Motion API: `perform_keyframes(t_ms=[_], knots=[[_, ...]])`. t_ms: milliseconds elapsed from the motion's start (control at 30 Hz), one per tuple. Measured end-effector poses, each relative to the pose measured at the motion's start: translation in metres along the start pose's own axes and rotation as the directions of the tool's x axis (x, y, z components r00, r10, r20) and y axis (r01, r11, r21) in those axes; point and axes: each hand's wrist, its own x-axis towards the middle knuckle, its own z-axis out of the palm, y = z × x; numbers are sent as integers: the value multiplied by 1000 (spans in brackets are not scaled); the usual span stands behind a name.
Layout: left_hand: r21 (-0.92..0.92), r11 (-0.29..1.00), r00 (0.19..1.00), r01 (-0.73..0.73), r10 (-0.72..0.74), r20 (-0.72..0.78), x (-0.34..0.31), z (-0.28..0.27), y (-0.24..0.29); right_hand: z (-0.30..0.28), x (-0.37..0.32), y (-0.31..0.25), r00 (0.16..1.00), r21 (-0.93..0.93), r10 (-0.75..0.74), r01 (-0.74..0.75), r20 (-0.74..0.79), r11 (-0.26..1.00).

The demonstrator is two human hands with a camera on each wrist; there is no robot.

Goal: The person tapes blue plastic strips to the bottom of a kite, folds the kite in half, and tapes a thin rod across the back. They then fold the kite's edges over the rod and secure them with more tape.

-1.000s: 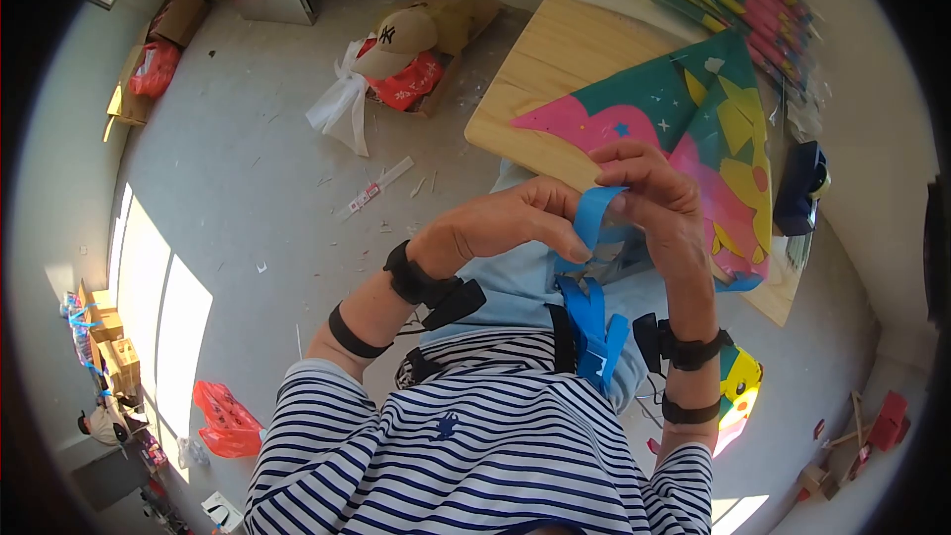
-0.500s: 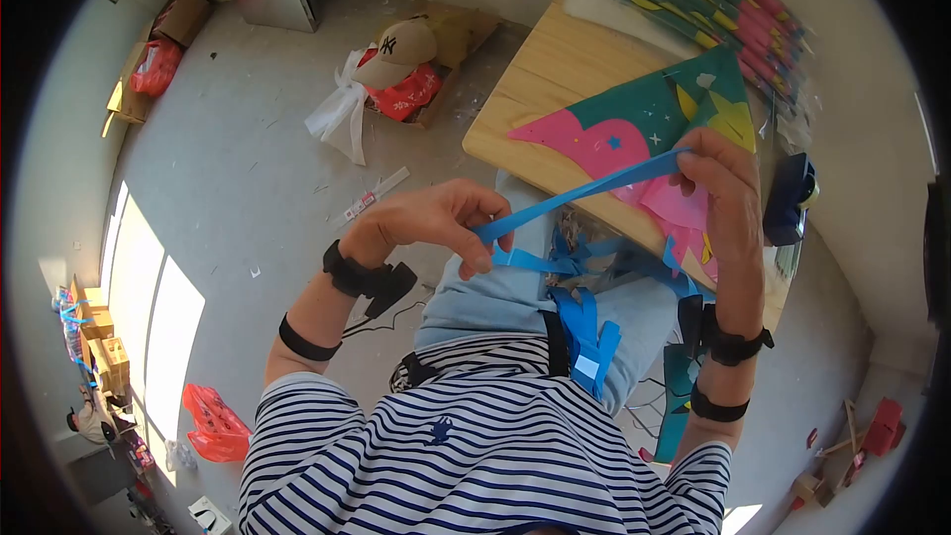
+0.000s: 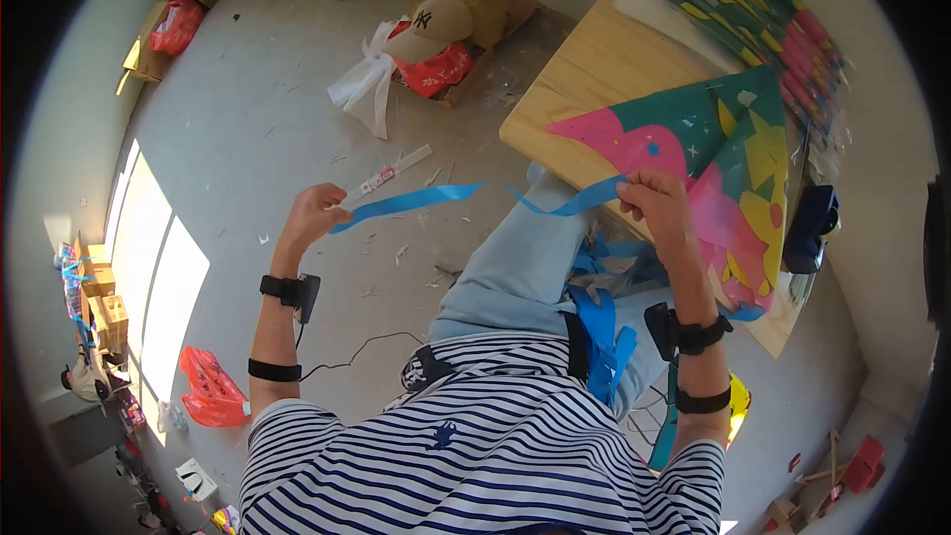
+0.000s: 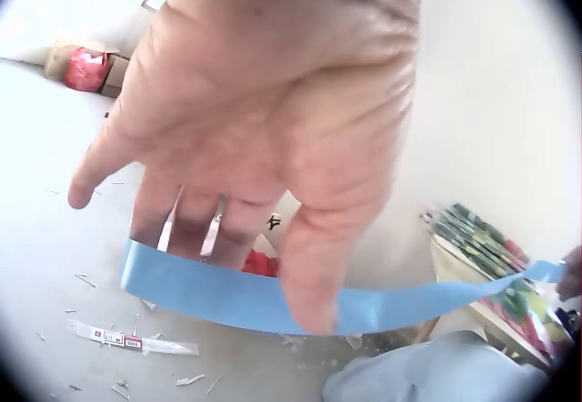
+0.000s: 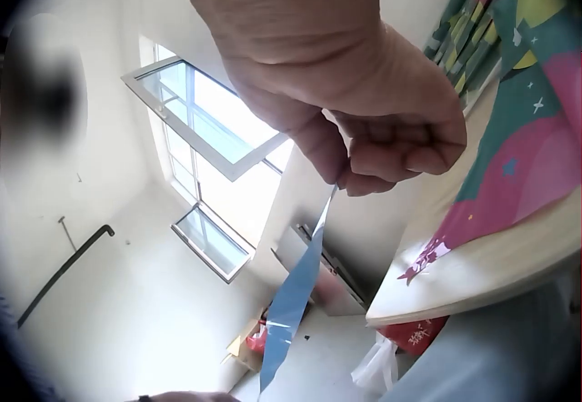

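Observation:
A narrow blue ribbon (image 4: 391,306) stretches between the two hands, twisted to a thin line partway along. My left hand (image 3: 315,216) pinches one end; in the left wrist view the thumb presses the ribbon against the fingers. Over the table's near edge, my right hand (image 3: 659,203) pinches the other end between thumb and curled fingers (image 5: 373,161). More blue ribbons (image 3: 599,337) lie across the lap at the waist. Beside the right hand, a triangular green, pink and yellow printed sheet (image 3: 684,134) spreads over the wooden table (image 3: 555,69).
A stack of similar printed pieces (image 3: 753,20) lies at the table's back, with a dark blue object (image 3: 812,228) at its right edge. On the floor are a box with a cap (image 3: 436,30), a clear labelled strip (image 3: 391,176) and a red bag (image 3: 213,386).
The hands were close together on the ribbon, then drew apart. My left hand has since moved further left, and my right hand has come a little lower and left.

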Motion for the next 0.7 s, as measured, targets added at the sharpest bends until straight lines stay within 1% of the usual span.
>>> perform_keyframes(t_ms=[33,67,100,133,167,200,267,300,367,400,467,500,567,600,667,700], knots=[[-70,980,978,-186,178,-109,-2,9,24,11,3,6,999,-45,22,-20,38,999],[-117,921,912,-372,340,-229,-3,20,50,20,4,10,996,-93,44,-37,74,995],[-222,887,913,-405,379,-153,-3,32,77,30,5,12,996,-98,47,-39,79,994],[-325,844,901,-427,426,-80,-2,45,105,39,5,14,995,-179,-16,33,96,983],[-370,785,856,-498,513,-64,-4,57,135,46,4,15,990,-256,-76,104,116,961],[-415,716,801,-561,596,-53,-4,70,162,50,3,13,991,-259,-72,100,113,961],[-587,606,737,-536,675,23,0,95,199,53,4,8,979,-278,-132,172,155,945],[-590,606,737,-533,675,27,5,106,209,50,6,7,980,-279,-128,167,154,946],[-654,596,647,-466,734,208,18,124,221,40,13,9,978,-282,-151,186,143,941],[-655,598,648,-462,732,211,20,126,223,36,17,9,979,-282,-147,183,144,942],[-625,680,727,-383,640,250,23,131,225,30,26,11,993,-248,-89,104,71,963],[-624,684,732,-377,633,252,25,131,224,29,30,10,993,-245,-85,101,77,964],[-701,640,729,-315,636,253,29,133,221,27,39,7,997,-239,-40,54,62,969],[-700,644,734,-310,630,255,32,136,220,26,44,9,997,-236,-36,51,68,970],[-766,617,801,-183,545,247,38,141,219,26,55,18,996,-198,12,4,83,980],[-763,621,803,-180,541,251,40,141,221,27,58,25,996,-193,15,2,85,981]])
